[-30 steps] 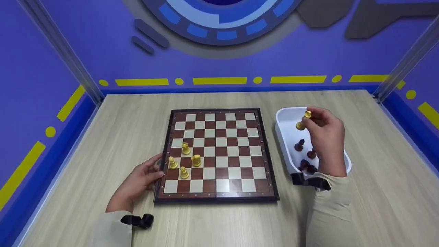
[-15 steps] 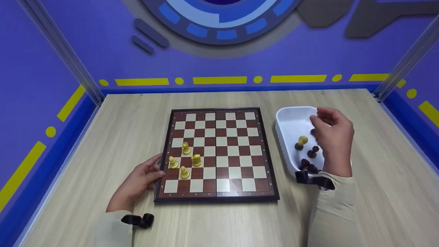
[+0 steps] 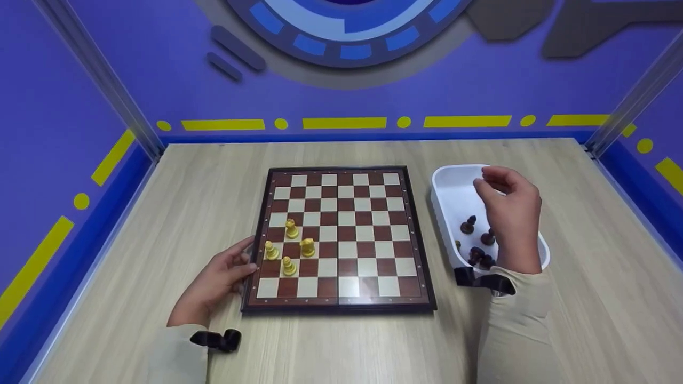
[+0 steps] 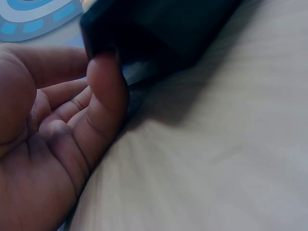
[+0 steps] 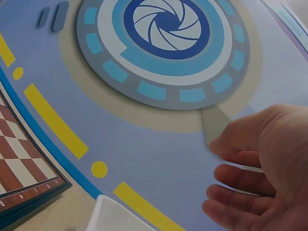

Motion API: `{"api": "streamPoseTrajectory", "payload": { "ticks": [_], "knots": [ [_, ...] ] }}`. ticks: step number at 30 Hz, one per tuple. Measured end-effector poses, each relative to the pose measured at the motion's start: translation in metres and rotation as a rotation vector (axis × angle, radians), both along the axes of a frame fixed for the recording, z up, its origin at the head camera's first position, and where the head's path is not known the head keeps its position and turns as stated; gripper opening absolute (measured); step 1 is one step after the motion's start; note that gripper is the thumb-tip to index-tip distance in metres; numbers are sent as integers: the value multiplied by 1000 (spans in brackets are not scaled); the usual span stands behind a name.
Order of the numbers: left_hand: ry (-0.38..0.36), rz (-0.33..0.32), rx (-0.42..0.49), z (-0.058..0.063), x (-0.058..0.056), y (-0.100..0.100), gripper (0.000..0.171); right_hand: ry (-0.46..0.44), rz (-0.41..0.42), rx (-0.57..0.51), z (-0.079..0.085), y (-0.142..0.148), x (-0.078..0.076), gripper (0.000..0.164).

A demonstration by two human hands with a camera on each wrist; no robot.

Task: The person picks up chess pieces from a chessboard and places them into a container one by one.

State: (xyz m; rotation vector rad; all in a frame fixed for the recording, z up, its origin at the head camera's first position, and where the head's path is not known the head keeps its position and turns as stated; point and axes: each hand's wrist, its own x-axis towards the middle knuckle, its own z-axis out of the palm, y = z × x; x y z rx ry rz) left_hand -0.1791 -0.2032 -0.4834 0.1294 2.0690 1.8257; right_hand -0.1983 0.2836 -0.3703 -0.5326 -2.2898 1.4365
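In the head view my left hand [image 3: 216, 285] holds the left edge of the checkered chessboard [image 3: 373, 264], thumb at the rim. The left wrist view shows a fingertip pressed against the dark board's side [image 4: 144, 33]. Several gold chess pieces stand on the board's left half, among them a knight [image 3: 307, 247]. My right hand [image 3: 511, 213] hovers over the white tray [image 3: 444, 213], thumb and fingers bent and nothing between them, as the right wrist view also shows. Dark chess pieces [image 3: 468, 225] lie in the tray. A bit of a gold chess piece [image 3: 458, 244] shows by its left wall.
The tray stands right of the board on a wooden table [image 3: 341, 346]. Blue-purple panels with yellow markings [image 3: 344, 122] enclose the table at the back and both sides. My right hand and wrist cover part of the tray.
My right hand let go of a gold chess piece, which dropped into the tray toward its left wall. That hand shifted right, then back left. The left hand stayed at the board.
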Motion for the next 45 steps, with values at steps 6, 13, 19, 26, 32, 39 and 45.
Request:
{"api": "streamPoseTrajectory", "payload": {
  "ticks": [6, 13, 19, 26, 32, 39, 45],
  "knots": [
    [-5, -3, 1, 0, 0, 0, 67, -21, 44, 25, 1, -6, 0, 36],
    [-4, 4, -12, 0, -1, 0, 67, -4, 97, 43, 1, -15, -1, 37],
    [-9, 23, -36, 0, -1, 1, 68, -19, 127, 63, 0, -27, -2, 35],
    [-1, 20, -64, 2, -1, 1, 69, 60, 180, 154, -3, -43, -7, 28],
    [-13, 23, -47, 2, 1, 2, 69, 80, 240, 175, -6, -54, -8, 28],
    [-35, 25, -12, 3, 2, 2, 69, 128, 295, 204, -9, -67, -8, 27],
    [-28, 24, -15, 2, 1, 2, 70, 132, 332, 229, -13, -79, -9, 26]
  ]
}}
